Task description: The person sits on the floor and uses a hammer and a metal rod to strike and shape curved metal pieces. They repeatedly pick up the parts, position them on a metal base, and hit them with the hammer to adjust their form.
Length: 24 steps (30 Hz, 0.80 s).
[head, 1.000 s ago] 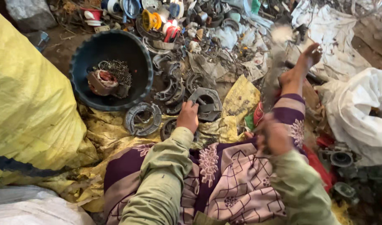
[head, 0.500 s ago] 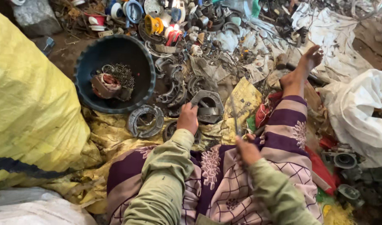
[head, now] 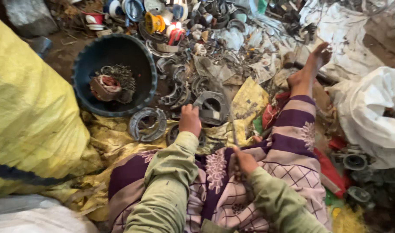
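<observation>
I sit on the ground with my legs in a purple patterned cloth (head: 288, 142). My left hand (head: 189, 121) rests on a grey metal ring-shaped part (head: 211, 108) in front of my knee, fingers curled over its near edge. My right hand (head: 244, 162) lies above my lap and grips a thin metal rod (head: 234, 131) that points up and away. Another round metal ring (head: 148, 124) lies just left of my left hand. My bare foot (head: 307, 69) stretches out to the upper right.
A dark round tub (head: 115, 73) holding metal scrap stands at upper left. A big yellow sack (head: 29, 112) fills the left side, a white sack (head: 374, 116) the right. A heap of metal and plastic scrap (head: 214, 30) covers the ground ahead.
My right hand has dropped from beside my raised knee down to my lap and now holds the thin rod. My left hand has stayed on the grey ring part.
</observation>
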Available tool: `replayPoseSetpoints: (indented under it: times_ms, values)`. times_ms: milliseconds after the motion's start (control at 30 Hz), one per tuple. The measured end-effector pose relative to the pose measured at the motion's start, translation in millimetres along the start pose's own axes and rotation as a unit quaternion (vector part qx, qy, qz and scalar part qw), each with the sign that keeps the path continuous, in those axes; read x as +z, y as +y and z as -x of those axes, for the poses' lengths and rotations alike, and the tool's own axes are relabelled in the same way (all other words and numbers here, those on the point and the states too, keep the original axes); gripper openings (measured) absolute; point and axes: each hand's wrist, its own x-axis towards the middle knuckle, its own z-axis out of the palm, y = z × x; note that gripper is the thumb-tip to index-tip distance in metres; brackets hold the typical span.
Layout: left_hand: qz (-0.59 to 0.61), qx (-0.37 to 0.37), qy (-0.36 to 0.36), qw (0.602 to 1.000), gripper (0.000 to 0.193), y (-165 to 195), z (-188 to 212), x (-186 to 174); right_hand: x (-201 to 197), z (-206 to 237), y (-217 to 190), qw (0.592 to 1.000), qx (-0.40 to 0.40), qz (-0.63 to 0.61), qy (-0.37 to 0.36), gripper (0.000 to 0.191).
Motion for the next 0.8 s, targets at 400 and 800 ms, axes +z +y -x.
replayPoseSetpoints:
  times_ms: [400, 800]
  values:
    - [0.029, 0.04, 0.002, 0.999, 0.034, 15, 4, -7, 2, 72, -80, 0.921, -0.387, 0.04, 0.004, 0.05]
    - [0.032, 0.069, -0.002, 0.997, 0.036, 3, 5, 1, -11, 39, -40, 0.998, 0.022, 0.042, 0.051, 0.047]
